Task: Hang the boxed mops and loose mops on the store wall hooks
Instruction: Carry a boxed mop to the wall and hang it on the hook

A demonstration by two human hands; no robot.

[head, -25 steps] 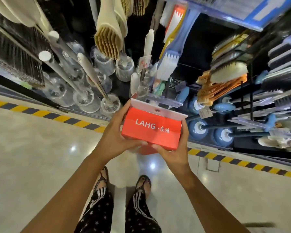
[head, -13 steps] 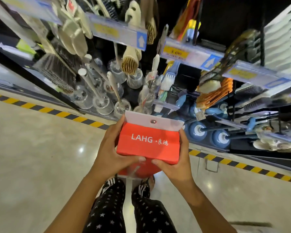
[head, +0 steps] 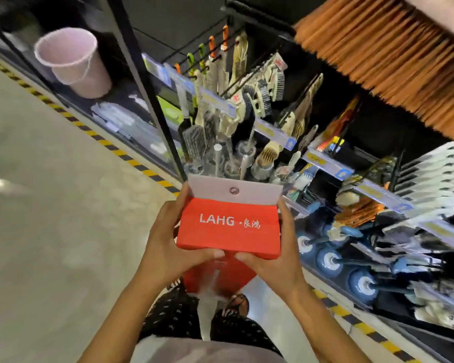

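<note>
I hold a red boxed mop marked LAHG in front of me, its long body hanging down toward the floor. Its white top flap stands up and has a metal eyelet in the middle. My left hand grips the box's left end, thumb along the near edge. My right hand grips the right end the same way. Wall hooks carrying hanging brushes stick out from the dark display wall above and behind the box.
A pink bucket sits on a shelf at upper left. An orange broom head hangs overhead at the right. Blue plungers and white brushes fill the right shelves. A yellow-black floor stripe runs along the display base.
The view has swung up and left along the display, bringing the pink bucket and orange broom into sight. The box stays held in both hands, raised slightly with its flap upright.
</note>
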